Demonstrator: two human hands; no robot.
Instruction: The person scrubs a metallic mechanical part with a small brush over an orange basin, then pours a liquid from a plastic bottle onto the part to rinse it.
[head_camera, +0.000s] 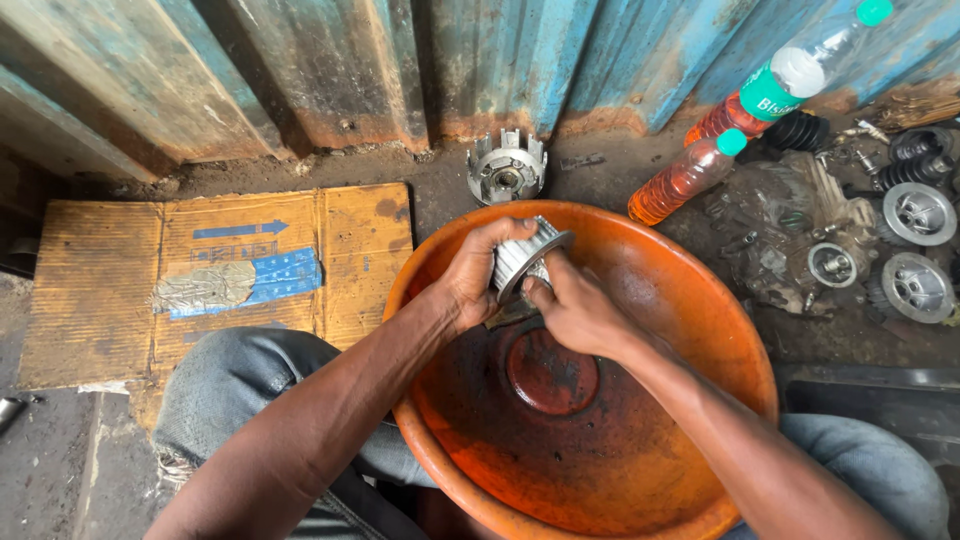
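The left hand (472, 275) wraps its fingers tight around a round metal part (522, 258) with ribs. The right hand (572, 312) pinches its near edge, likely to keep it steady. They hold it over the big orange bowl (690, 300), probably so drips fall inside. Far behind sits another toothed metal part (507, 168). Two bottles (690, 175) of reddish liquid lie at the far right.

1. Left hand (470, 272) wraps the ribbed metal part (527, 255), hiding its near side.
2. Right hand (575, 312) covers the dark tool (507, 315); its kind can't be told.
3. Orange basin (690, 300) runs off the bottom edge.
4. Taller bottle (790, 80) is clipped at the top.
5. Right-side parts (915, 215) are cut at the edge.
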